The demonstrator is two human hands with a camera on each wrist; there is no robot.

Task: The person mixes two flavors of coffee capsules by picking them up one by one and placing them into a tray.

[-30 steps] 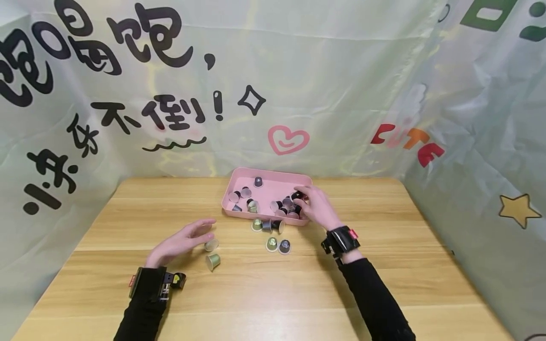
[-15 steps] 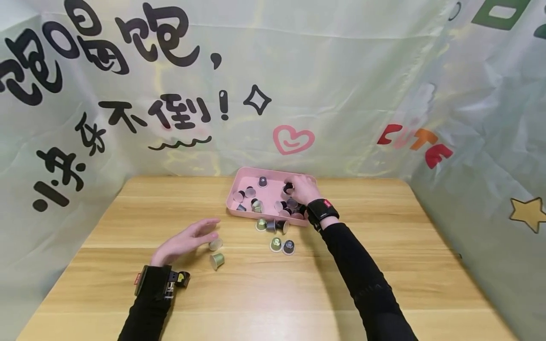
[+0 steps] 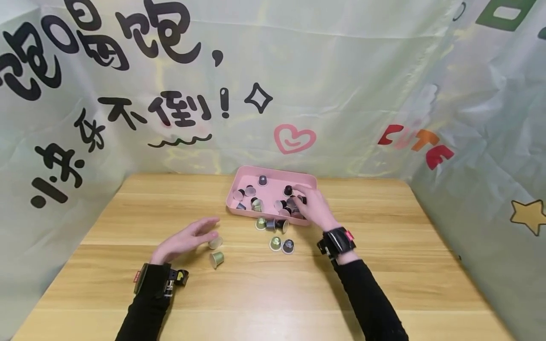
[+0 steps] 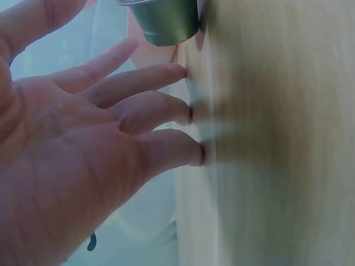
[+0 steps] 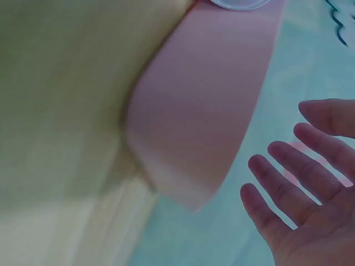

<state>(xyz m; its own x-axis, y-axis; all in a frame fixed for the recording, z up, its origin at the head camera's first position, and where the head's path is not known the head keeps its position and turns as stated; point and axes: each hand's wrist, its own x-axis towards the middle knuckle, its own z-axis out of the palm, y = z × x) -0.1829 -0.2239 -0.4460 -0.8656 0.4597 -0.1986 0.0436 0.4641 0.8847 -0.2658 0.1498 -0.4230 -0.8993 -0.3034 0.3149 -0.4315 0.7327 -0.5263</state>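
My right hand [image 3: 315, 208] hovers over the right end of the pink tray [image 3: 273, 187]; in the right wrist view its fingers spread with nothing between them. Just left of its fingertips a black coffee capsule [image 3: 288, 190] stands upright in the tray. More capsules lie heaped below that hand, partly hidden by it. On the table at the left, my left hand [image 3: 185, 240] rests with relaxed fingers, fingertips down at the wood in the left wrist view. Close to its thumb lie a pale-lidded capsule [image 3: 215, 243] and a green capsule [image 3: 216, 259] on its side.
Along the tray's front wall sit a green capsule [image 3: 260, 224], a grey capsule [image 3: 270, 225] and a black capsule [image 3: 283, 226]. Nearer me, a light green capsule [image 3: 275, 244] and a dark grey capsule [image 3: 288, 246] stand side by side. A printed cloth [image 3: 341, 94] hangs behind the table.
My right hand carried the black capsule left into the tray, set it upright and let go, then drew back to the right. The left hand has stayed put.
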